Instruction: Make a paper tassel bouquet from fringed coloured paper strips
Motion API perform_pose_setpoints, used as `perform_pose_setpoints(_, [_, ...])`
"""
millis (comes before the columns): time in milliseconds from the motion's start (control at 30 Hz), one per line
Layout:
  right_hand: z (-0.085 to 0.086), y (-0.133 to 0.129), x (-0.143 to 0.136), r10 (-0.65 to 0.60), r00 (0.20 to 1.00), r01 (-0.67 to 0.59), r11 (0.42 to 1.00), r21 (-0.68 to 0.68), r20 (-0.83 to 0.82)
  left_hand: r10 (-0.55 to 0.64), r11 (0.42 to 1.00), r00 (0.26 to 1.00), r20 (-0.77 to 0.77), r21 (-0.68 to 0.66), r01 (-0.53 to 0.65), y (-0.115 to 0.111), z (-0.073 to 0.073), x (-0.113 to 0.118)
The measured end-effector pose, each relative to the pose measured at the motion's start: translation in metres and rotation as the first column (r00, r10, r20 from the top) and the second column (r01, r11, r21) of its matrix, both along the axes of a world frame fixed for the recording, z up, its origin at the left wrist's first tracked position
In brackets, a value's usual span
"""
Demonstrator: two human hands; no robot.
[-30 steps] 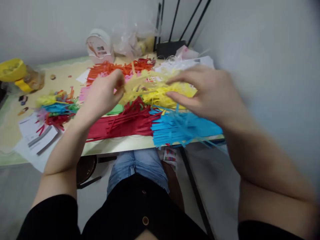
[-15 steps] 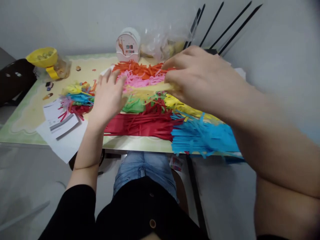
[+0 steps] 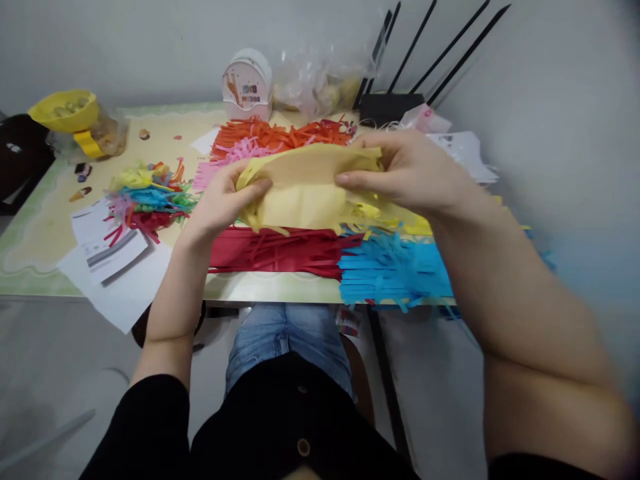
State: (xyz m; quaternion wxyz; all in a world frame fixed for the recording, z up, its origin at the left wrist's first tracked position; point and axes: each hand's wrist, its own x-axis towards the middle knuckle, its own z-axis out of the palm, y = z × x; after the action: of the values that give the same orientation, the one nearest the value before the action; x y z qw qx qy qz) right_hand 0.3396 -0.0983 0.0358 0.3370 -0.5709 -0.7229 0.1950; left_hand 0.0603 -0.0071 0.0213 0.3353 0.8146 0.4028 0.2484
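Observation:
A pale yellow fringed sheet is stretched between both hands above the table. My left hand pinches its left end, thumb on top. My right hand grips the right end with the thumb pressed on the near side. Beneath lie cut strips: orange at the back, pink at the left, red in front and blue at the front right. Bright yellow strips show partly under my right hand.
Small multicoloured bundles and white papers lie at the left. Farther back are a yellow bowl, a white round container, a plastic bag and a black router with upright antennas.
My left hand has closed on the left end of the pale yellow sheet. The sheet is now spread wide and raised toward me, and my right hand has moved slightly down and right.

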Motion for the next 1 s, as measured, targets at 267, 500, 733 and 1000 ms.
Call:
perform_pose_setpoints(267, [-0.018, -0.01, -0.024, -0.078, 0.97, 0.112, 0.983, 0.142, -0.229, 0.094, 0.996, 0.995, 0.026, -0.017, -0.093, -0.007, -0.014, -0.01])
perform_pose_setpoints(500, [-0.013, -0.021, -0.018, -0.061, 0.998, 0.068, 0.943, 0.326, -0.029, -0.214, 0.965, 0.975, 0.055, -0.146, 0.22, 0.0, 0.007, -0.033])
perform_pose_setpoints(733, [-0.012, -0.023, -0.012, 0.023, 0.973, -0.15, 0.821, 0.551, 0.231, -0.47, 0.856, 0.87, 0.152, -0.165, 0.491, 0.026, 0.017, -0.008])
perform_pose_setpoints(1000, [-0.011, -0.03, 0.007, 0.053, 0.955, -0.185, 0.875, 0.447, 0.291, -0.598, 0.796, 0.799, -0.064, -0.166, 0.582, 0.027, 0.026, 0.007])
